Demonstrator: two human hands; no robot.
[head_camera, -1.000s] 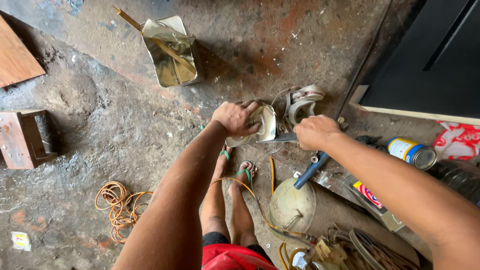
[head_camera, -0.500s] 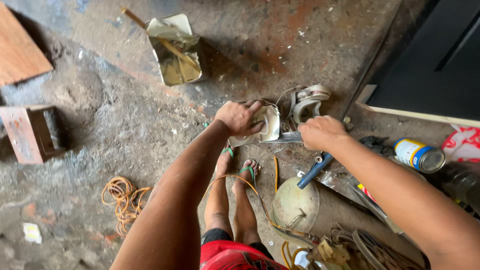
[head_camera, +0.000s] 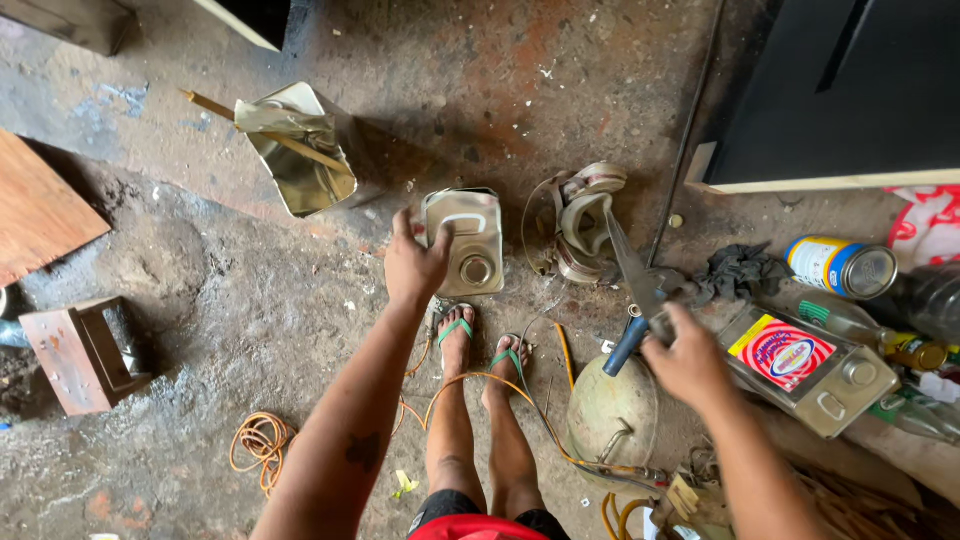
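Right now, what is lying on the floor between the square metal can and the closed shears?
In the head view, between the square metal can and the shears lies a bundle of strap-like loops, beside the can.
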